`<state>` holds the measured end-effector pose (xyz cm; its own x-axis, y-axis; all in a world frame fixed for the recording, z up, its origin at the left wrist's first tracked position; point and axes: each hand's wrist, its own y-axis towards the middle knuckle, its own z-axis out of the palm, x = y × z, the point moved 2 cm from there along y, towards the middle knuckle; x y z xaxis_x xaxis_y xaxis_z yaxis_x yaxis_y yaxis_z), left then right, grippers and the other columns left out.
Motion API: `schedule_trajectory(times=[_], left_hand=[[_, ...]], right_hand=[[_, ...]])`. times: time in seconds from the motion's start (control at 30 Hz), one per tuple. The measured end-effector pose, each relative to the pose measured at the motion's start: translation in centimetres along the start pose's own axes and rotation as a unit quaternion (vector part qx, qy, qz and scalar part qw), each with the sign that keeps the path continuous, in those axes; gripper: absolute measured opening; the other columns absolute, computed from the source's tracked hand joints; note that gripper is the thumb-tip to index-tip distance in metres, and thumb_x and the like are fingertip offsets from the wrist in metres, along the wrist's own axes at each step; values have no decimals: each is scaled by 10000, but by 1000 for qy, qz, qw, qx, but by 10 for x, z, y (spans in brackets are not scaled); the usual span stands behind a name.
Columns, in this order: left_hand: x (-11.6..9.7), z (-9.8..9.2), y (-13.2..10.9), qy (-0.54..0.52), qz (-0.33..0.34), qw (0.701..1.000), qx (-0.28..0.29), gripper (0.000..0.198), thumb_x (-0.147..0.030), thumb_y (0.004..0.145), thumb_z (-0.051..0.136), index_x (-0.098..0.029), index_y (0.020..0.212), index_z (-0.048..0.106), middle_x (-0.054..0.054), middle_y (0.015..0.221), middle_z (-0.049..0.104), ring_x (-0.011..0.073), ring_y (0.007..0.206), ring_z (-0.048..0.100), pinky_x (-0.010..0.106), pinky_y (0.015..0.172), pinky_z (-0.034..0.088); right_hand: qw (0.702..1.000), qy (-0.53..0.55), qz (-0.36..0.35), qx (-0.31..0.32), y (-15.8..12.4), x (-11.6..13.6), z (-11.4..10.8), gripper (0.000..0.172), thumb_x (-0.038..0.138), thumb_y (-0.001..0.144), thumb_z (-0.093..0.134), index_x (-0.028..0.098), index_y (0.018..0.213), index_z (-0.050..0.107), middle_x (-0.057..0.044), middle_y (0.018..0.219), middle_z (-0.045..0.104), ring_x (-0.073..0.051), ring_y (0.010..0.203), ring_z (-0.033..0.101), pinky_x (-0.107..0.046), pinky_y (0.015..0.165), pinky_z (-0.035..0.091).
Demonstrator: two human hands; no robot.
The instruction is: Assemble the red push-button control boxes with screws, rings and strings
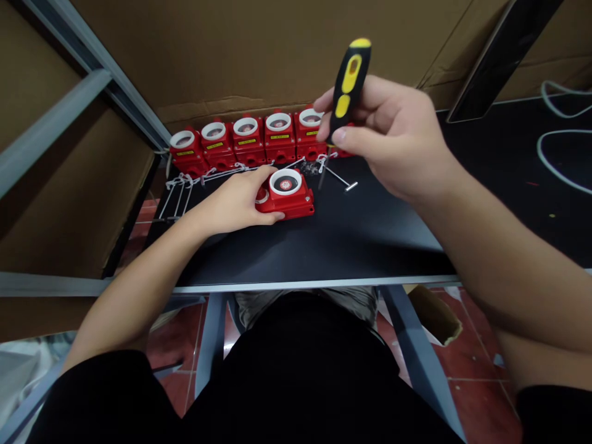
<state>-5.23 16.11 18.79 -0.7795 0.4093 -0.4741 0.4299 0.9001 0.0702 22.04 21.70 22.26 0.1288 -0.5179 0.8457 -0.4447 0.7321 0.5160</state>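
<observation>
A red box with a white ring around a round window (296, 202) lies on the black tabletop, and my left hand (240, 200) is wrapped around its left end. Above and to the right of it, my right hand (388, 132) grips a black and yellow screwdriver (350, 86) with its handle up. The screwdriver's thin shaft points down toward the table, apart from the red box. Beneath the shaft lie small dark and shiny bits (309, 167), too small to name. Close by rests a small metal rod with a crosspiece at its end (350, 186).
Several similar red boxes (279, 145) stand in a row against the cardboard back wall (240, 55). Metal rods with white cords (182, 185) lie at the table's left. A pale cable (555, 160) curls at the right. The table's front edge (305, 287) runs before my body.
</observation>
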Motion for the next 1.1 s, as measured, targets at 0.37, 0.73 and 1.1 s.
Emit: schedule_trajectory(times=[0.37,0.73,1.1], left_hand=[[3,2,0,4,14,1000,-2,760,-514,888,906,-194,1552,721,143,1472,872,352,1239,844,447,1119,635],[0,1,1,8,3,1000,3,779,-547,879,894,-189,1553,736,145,1461,873,370,1258,843,465,1148,642],[0,0,1,4,6,1000,1,767,-533,878,902,-199,1546,731,151,1490,865,375,1302,845,471,1178,643]], right_hand=[[919,-316,34,234,-11,-8,2,211,341,962,843,235,933,664,-18,835,722,-199,747,621,-366,714,405],[899,-362,59,240,-12,-15,12,219,289,983,812,214,842,663,-11,770,681,-171,696,580,-350,715,377],[915,-337,133,179,-3,15,-1,212,163,935,864,211,843,679,-19,826,735,-175,769,631,-365,740,475]])
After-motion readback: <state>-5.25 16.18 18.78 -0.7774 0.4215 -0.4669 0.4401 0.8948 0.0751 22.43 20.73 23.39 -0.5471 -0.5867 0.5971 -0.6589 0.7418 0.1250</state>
